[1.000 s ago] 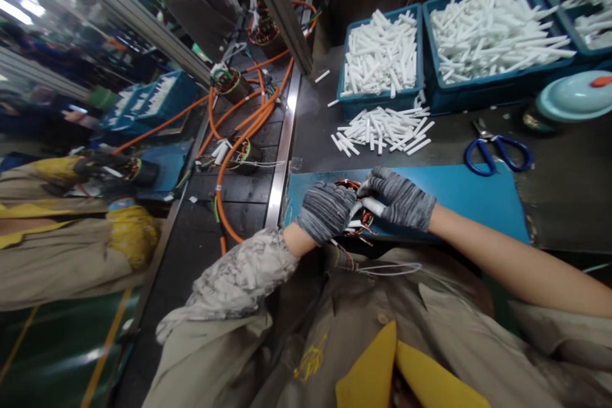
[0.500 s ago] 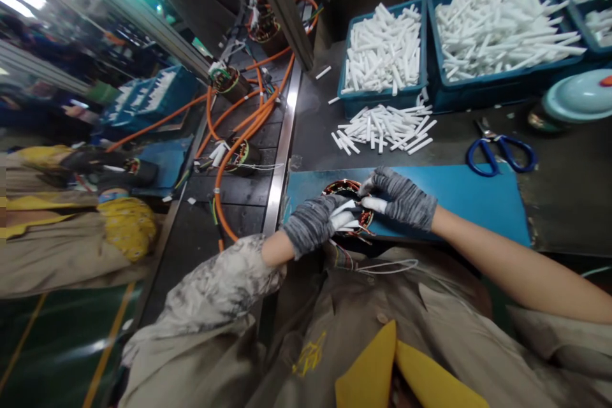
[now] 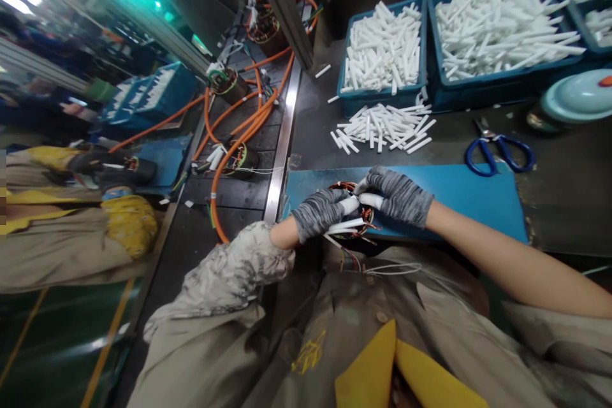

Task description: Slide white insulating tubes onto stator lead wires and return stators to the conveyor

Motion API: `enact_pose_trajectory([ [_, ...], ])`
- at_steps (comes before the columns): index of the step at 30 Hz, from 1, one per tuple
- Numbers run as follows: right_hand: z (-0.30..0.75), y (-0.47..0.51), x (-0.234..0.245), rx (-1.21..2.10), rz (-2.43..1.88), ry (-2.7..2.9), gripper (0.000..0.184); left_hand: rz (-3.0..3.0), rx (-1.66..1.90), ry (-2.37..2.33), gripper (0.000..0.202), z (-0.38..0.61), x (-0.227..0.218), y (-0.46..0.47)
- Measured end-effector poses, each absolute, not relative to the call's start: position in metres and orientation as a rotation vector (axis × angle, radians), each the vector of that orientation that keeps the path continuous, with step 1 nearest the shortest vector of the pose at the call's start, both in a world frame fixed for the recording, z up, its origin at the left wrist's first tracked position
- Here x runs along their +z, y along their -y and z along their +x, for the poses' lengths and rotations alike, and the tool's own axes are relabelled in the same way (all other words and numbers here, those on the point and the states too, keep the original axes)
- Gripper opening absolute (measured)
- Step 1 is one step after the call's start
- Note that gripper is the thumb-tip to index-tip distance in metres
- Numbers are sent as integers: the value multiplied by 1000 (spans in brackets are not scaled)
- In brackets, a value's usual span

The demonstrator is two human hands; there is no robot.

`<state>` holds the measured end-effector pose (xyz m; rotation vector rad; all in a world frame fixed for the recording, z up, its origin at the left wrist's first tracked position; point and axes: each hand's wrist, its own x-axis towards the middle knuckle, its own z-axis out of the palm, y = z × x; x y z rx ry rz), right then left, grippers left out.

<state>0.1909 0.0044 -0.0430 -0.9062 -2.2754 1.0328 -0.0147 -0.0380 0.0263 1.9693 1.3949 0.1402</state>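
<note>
A motor stator with copper windings (image 3: 367, 213) stands upright on the blue mat (image 3: 459, 197), close to my body. My left hand (image 3: 321, 211), in a grey knit glove with white fingertips, reaches over its left side with fingers pinched. From the right, my right hand (image 3: 399, 196), gloved alike, brings thumb and finger together against the left fingertips. Whatever sits between the fingertips is too small and covered to make out. White sleeves (image 3: 347, 225) stick out over the stator's near side, below my left fingers. Thin wires hang from the near edge.
Loose white sleeves (image 3: 382, 126) are piled beyond the mat, before a blue bin (image 3: 344, 80) of them. Another full bin (image 3: 507, 76) stands further right. Blue-handled scissors (image 3: 500, 152) lie at right. Left, orange cables (image 3: 253, 124) and stators (image 3: 241, 159) occupy a conveyor; a co-worker's yellow sleeve (image 3: 128, 224) is beyond.
My left hand has shifted right and slightly up, meeting my right fingertips. White sleeves beneath its fingers now show more plainly. My right hand has moved slightly left.
</note>
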Motion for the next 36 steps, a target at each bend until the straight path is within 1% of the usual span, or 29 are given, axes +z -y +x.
enact_pose_trajectory([
  [3,188,-2,-37,884,-936,2441,26,1960,-24,-1423,36,-22,27,42],
  [6,183,1,-35,810,-1000,2523,32,2143,-181,-1538,35,-32,23,54],
  [8,182,1,-37,880,-1004,2475,32,2228,-104,-1563,31,-36,15,67],
  [11,195,-3,-39,1102,-908,2323,29,2323,167,-1670,28,-33,0,87],
  [13,219,-8,-38,1119,-979,2218,35,2350,315,-1763,30,-27,-11,94],
  [14,236,-11,-36,1041,-1111,2162,40,2348,363,-1793,31,-23,-15,95],
  [15,256,-15,-34,875,-1345,2113,43,2343,395,-1804,32,-21,-18,95],
  [17,296,-20,-32,407,-1890,2031,46,2324,419,-1774,31,-17,-20,88],
  [18,315,-22,-32,238,-2115,2012,51,2303,428,-1743,30,-15,-20,84],
  [19,331,-23,-34,155,-2284,2031,56,2257,455,-1713,29,-14,-18,79],
  [20,345,-25,-37,132,-2379,2068,56,2188,501,-1693,28,-13,-16,74],
  [22,367,-28,-47,87,-2430,2135,56,2023,601,-1670,28,-9,-13,66],
  [25,390,-38,-59,135,-2347,2150,57,1823,736,-1690,29,-3,-12,61],
  [27,398,-43,-60,376,-2205,2102,65,1767,787,-1711,27,-1,-15,62],
  [29,393,-41,-54,708,-1972,2069,73,1784,807,-1702,24,-1,-19,63],
  [31,371,-27,-43,908,-1711,2128,73,1828,825,-1686,22,-1,-23,63],
  [32,354,-17,-36,919,-1501,2166,73,1843,839,-1681,22,-1,-25,63],
  [33,335,-7,-30,813,-1343,2221,67,1851,849,-1675,23,-1,-26,63],
  [35,297,9,-18,431,-1140,2470,50,1843,861,-1682,25,-2,-27,63],
  [36,281,13,-13,271,-1100,2560,46,1831,856,-1687,25,-2,-27,63],
])
